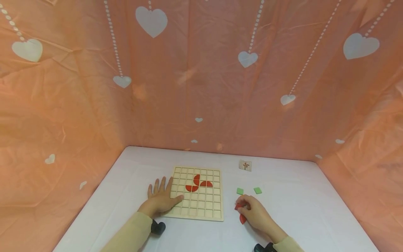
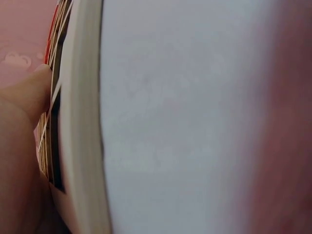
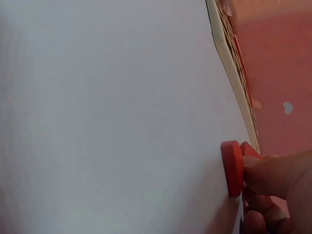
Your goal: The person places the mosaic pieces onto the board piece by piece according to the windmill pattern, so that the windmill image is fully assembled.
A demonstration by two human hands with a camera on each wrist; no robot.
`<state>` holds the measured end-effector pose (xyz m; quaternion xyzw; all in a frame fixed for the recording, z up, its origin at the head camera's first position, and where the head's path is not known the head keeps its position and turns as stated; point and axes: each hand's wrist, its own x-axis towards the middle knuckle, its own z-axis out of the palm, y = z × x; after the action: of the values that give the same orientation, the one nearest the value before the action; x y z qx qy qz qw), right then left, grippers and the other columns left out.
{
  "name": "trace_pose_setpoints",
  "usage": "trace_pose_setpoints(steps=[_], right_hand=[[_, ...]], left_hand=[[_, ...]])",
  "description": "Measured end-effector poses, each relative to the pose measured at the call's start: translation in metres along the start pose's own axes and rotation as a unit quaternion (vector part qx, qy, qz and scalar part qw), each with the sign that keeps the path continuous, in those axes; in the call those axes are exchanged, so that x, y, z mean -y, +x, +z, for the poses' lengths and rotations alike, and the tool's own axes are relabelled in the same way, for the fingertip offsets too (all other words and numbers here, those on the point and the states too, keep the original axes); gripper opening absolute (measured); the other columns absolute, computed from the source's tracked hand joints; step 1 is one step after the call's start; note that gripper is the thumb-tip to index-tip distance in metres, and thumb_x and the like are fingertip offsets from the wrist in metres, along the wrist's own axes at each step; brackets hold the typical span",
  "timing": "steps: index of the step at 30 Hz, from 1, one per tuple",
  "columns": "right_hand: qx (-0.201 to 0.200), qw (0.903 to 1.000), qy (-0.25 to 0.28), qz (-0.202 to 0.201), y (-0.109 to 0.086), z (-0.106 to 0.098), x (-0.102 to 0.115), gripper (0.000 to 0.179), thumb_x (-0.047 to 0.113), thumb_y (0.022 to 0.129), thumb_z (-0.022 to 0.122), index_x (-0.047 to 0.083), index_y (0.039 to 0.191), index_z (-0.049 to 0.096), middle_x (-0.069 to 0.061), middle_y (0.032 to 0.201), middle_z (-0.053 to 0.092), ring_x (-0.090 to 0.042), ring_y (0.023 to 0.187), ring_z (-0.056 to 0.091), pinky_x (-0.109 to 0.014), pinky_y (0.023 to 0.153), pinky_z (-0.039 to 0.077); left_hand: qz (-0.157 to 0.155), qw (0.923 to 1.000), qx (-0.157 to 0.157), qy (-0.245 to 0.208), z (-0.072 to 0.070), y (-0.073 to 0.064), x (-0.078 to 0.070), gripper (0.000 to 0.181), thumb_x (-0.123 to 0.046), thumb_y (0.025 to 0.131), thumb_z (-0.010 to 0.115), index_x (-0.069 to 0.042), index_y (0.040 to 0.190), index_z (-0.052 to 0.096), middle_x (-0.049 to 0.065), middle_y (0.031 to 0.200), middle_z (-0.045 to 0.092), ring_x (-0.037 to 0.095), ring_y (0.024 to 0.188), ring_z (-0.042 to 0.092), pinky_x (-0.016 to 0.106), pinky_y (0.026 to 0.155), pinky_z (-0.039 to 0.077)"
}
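Note:
My left hand (image 1: 160, 200) rests with spread fingers over the left edge of a wooden grid board (image 1: 196, 213), its thumb lying on the squares. Red quarter-circle pieces (image 1: 206, 183) sit in several squares near the board's upper middle, forming part of a pinwheel shape. Right of the board, my right hand (image 1: 254, 211) pinches a red piece (image 1: 238, 207) between thumb and fingers. Another red piece (image 3: 233, 168) with a curved edge lies on the table just by the thumb. The right wrist view shows the pinched red piece (image 3: 251, 149) partly hidden behind the thumb.
Two green squares (image 1: 240, 191) lie beyond the right hand. A small pattern card (image 1: 245, 165) with a pinwheel picture lies farther back on the white table (image 1: 283, 189). Orange curtains (image 1: 204, 87) with white hearts surround the table's back and sides.

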<state>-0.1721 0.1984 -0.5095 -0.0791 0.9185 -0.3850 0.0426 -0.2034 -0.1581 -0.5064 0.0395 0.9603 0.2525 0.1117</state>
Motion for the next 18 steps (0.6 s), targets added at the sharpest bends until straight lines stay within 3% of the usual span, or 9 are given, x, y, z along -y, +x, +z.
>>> trace_pose_setpoints(steps=[10, 18], right_hand=[[0.031, 0.9993, -0.011, -0.017, 0.003, 0.000, 0.000, 0.020, 0.007, 0.089, 0.068, 0.020, 0.104, 0.065, 0.005, 0.096, 0.059, -0.017, 0.087, 0.051, -0.037, 0.078, 0.047], [0.053, 0.9975, -0.020, -0.041, 0.006, 0.006, 0.012, 0.016, 0.011, 0.091, 0.066, 0.022, 0.102, 0.067, 0.004, 0.096, 0.057, -0.016, 0.081, 0.051, -0.030, 0.065, 0.044]], left_hand=[[-0.001, 1.0000, 0.001, -0.003, 0.002, -0.001, 0.002, 0.101, -0.067, 0.087, 0.052, -0.005, 0.155, 0.011, 0.025, 0.158, -0.001, 0.045, 0.142, -0.013, 0.059, 0.105, -0.020], [-0.001, 1.0000, -0.002, 0.001, 0.001, -0.001, 0.001, 0.100, -0.065, 0.087, 0.055, -0.005, 0.155, 0.013, 0.026, 0.158, 0.000, 0.047, 0.142, -0.011, 0.063, 0.106, -0.015]])
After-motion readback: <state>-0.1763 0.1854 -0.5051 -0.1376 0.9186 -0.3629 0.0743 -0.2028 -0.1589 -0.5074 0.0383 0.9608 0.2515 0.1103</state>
